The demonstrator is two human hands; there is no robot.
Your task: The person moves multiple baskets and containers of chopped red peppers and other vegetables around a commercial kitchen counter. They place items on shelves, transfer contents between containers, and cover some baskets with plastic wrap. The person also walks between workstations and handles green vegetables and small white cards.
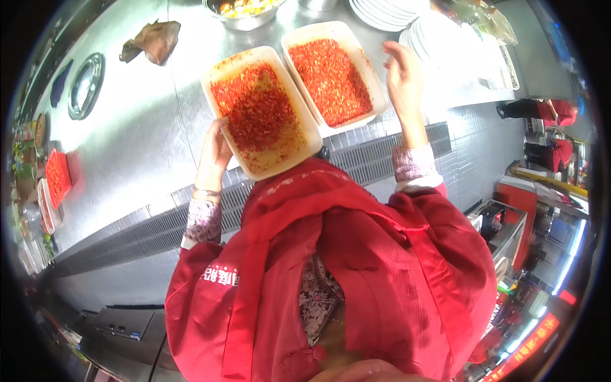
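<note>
A pale plastic tub (312,138) of chopped red chili is tilted at the near edge of the steel counter, against my apron. My left hand (215,148) grips its left wall. Inside, the chopped chili (262,110) lies thickest in the middle, with thin smears and yellowish oil around it. Touching or nearly touching its right side is a second pale tub (377,102), more evenly filled with chopped red chili (329,81). My right hand (403,79) hovers just right of this second tub, fingers apart and holding nothing.
Stacked white plates (382,12) stand beyond my right hand. A steel bowl of yellow pieces (243,12) sits at the back. Leftward lie a crumpled brown cloth (155,42), a round metal ring or dish (86,86) and a red basket (58,177). Two people in red (558,114) are far right.
</note>
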